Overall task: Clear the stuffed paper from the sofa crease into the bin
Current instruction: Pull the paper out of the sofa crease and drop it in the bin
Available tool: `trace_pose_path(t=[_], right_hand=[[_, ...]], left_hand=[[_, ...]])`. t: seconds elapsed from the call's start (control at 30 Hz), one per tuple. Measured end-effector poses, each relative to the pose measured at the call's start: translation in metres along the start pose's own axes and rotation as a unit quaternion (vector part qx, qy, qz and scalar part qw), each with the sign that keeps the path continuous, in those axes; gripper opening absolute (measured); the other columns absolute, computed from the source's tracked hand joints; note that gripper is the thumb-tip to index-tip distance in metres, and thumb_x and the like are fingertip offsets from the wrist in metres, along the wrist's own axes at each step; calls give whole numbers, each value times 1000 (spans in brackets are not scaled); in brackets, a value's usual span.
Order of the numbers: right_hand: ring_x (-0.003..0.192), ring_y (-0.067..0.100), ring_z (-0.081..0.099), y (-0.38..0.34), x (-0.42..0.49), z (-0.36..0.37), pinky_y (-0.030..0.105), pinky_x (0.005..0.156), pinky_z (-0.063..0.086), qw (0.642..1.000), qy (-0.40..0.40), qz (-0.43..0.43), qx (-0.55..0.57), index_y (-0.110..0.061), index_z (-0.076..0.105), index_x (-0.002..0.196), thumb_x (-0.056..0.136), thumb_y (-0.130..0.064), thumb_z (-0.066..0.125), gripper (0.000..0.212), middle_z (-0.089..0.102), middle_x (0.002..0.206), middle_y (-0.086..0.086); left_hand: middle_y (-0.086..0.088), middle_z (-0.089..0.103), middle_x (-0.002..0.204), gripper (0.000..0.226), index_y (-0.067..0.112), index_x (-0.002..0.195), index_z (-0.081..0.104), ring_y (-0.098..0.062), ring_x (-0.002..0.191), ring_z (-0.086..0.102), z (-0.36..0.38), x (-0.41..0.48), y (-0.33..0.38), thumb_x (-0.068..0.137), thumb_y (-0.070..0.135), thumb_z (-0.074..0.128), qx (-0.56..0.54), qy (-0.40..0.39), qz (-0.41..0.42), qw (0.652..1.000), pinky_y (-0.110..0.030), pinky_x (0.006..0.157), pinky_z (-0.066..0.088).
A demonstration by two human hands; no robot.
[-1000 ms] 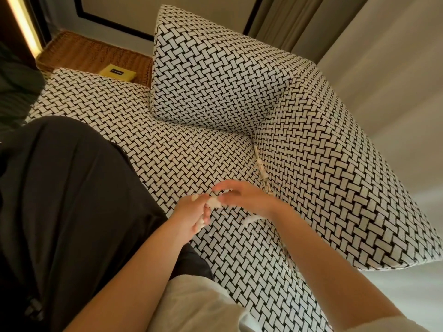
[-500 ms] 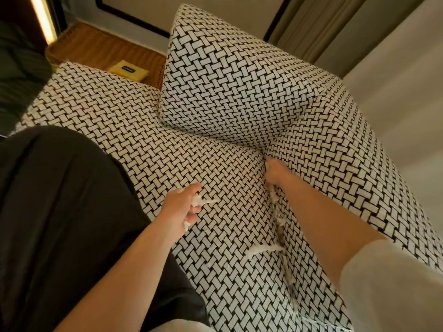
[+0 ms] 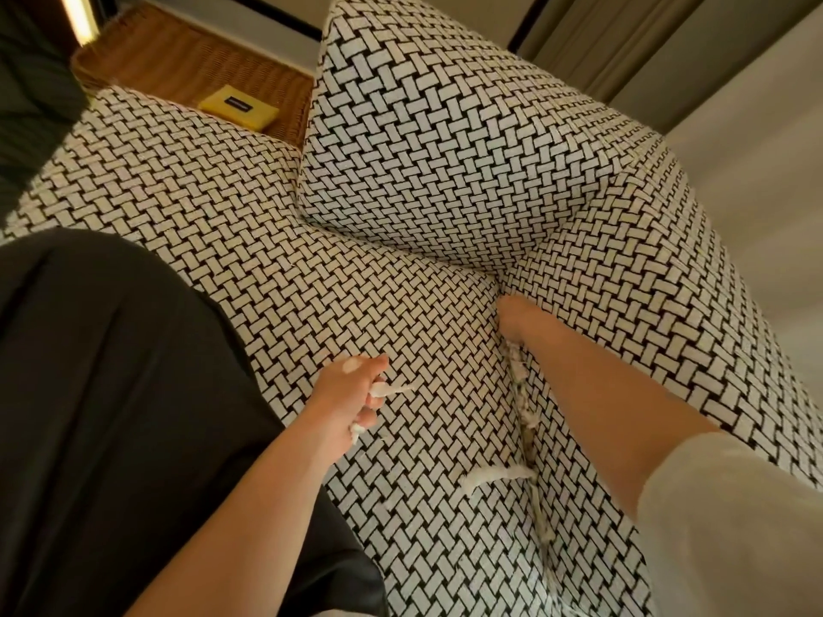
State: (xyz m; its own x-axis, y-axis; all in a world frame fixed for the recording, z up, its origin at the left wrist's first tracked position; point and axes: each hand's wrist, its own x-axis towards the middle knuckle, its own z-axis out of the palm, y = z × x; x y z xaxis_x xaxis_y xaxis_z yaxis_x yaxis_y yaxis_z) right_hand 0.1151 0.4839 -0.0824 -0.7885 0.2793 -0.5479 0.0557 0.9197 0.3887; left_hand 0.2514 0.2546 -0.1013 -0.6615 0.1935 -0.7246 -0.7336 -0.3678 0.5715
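White twisted paper (image 3: 524, 407) is stuffed along the crease between the seat of the black-and-white woven sofa (image 3: 276, 242) and its side cushion. One loose end of paper (image 3: 494, 475) sticks out onto the seat. My right hand (image 3: 516, 316) is pushed into the top of the crease; its fingers are hidden in the gap. My left hand (image 3: 352, 394) hovers over the seat, shut on several scraps of white paper (image 3: 387, 389). No bin is in view.
A dark garment (image 3: 111, 394) covers the seat's left part. A big patterned back cushion (image 3: 445, 140) stands at the corner. Behind the sofa is a wicker surface (image 3: 200, 64) with a yellow pad (image 3: 238, 106). Curtains (image 3: 623, 51) hang at the right.
My right hand left my left hand, where both met over paper scraps, and went up into the top of the crease. The left hand keeps its scraps. The view moved closer.
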Motion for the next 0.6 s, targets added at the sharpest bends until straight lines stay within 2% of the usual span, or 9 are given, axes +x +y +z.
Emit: trace_pose_path(t=[0.1,0.17,0.2,0.27,0.33,0.47,0.57,0.6], right_hand=[[89,19,55,1,-9,-3,27,77,48,999,-29,-18,-30,1,43,130,92,-4,48,39,57,108,12],[92,19,54,3,-14,-3,27,78,49,996,-62,-34,-56,1,44,129,89,-8,55,42,57,106,10],[88,19,54,5,-17,-5,25,71,50,994,-80,-46,-52,1,50,121,89,-9,56,34,57,97,7],[69,13,50,8,-25,-11,20,52,40,994,-91,-66,-9,-4,56,94,90,-13,55,10,51,78,1],[61,10,50,11,-39,-19,17,48,37,990,-81,-73,86,-7,55,86,89,-14,57,8,54,76,2],[85,15,50,7,-68,-33,23,65,44,968,7,-131,216,-14,54,88,86,-16,60,6,50,99,2],[84,9,46,-11,-95,-45,33,81,44,938,37,-200,281,-25,53,83,90,-24,54,7,48,115,-3],[84,7,45,-20,-105,-51,33,83,42,926,44,-221,304,-26,52,84,92,-27,51,8,46,115,-7]], left_hand=[[-4,47,65,19,7,96,55,-8,45,33,0,-2,0,88,24,58,8,2,-3,1000,-15,31,27],[-5,47,64,18,6,92,55,-8,43,32,-1,-5,0,89,24,57,10,2,-7,1000,-15,31,26],[-4,46,63,18,6,91,55,-8,42,32,-1,-7,0,89,23,57,10,-1,-9,1000,-15,31,26],[-4,47,63,17,5,93,55,-7,40,33,0,-11,-1,90,21,56,13,-8,-10,1000,-15,30,26],[-4,46,64,17,4,88,55,-6,39,33,1,-15,-1,90,21,55,21,-12,-8,1000,-15,30,25],[0,41,53,30,7,71,48,-6,34,30,1,-24,5,92,27,51,15,-15,12,1000,-16,29,23],[4,38,46,38,12,62,44,-7,33,27,-3,-37,15,93,34,48,-18,-17,37,999,-17,29,22],[5,37,44,43,14,57,42,-7,33,26,-4,-44,22,92,37,47,-30,-25,46,998,-17,30,22]])
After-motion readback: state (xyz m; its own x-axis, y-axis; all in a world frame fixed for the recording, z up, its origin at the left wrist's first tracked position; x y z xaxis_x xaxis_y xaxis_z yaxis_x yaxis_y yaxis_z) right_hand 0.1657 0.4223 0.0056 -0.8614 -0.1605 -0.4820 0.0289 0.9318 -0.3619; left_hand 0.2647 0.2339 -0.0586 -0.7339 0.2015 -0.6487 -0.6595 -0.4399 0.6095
